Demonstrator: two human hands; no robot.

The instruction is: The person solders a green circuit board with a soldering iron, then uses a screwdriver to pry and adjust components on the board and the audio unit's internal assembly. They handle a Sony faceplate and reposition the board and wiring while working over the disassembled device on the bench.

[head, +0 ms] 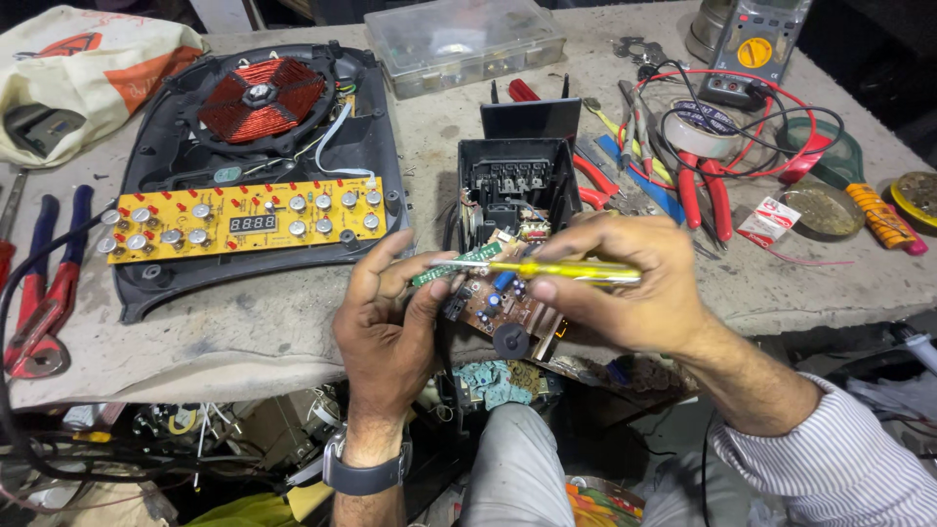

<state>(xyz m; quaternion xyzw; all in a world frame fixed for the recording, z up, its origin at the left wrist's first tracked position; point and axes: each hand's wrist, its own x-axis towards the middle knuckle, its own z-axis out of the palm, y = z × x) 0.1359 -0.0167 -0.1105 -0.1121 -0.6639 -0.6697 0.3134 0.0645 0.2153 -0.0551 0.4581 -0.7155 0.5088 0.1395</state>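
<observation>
brown circuit board (pixel 498 303), crowded with small components, tilted

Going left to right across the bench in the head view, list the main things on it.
Red-handled pliers → opened induction cooker base with its yellow control board → black casing → left hand → brown circuit board → yellow screwdriver in right hand → roll of tape → multimeter → round tin lid.

likely a repair workshop: pliers (pixel 705 190), multimeter (pixel 753 49).
</observation>
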